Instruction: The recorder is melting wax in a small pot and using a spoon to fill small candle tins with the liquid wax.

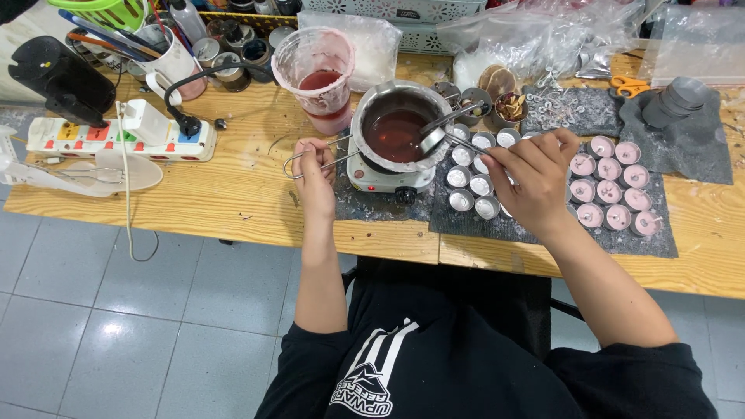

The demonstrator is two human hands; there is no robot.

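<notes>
Melted red wax in the pot (397, 132) at frame centre gets ladled: my left hand (314, 174) grips its wire handle (310, 159), my right hand (535, 174) holds the ladle (434, 138), and I judge steady pouring into the tealight cups (473, 174) comes next.

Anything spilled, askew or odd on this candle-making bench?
Mostly orderly. White wax flecks litter the dark mat around the small tins, and the plastic cup is smeared with red residue. The left hand steadies the pot's wire handle; the right hand holds a ladle over the pot.
</notes>
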